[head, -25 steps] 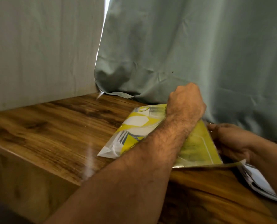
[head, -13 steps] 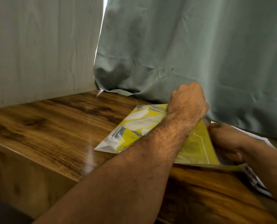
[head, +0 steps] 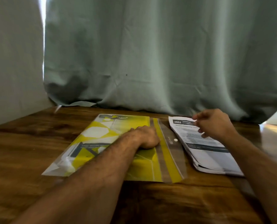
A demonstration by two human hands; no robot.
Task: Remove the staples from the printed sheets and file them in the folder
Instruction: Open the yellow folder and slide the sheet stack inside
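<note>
From the head view, the left hand (head: 146, 137) is seen resting knuckles-up on the yellow folder (head: 118, 143), its fingers curled under into a loose fist with nothing visibly clasped inside. The folder is laid flat on the wooden table (head: 29, 151), its clear flap (head: 170, 147) turned out to the right. Just beside that flap the stack of printed sheets (head: 204, 152) is laid. The right hand (head: 213, 124) is held over the stack's far end, fingers loosely bent and blurred; whether paper is pinched cannot be told.
</note>
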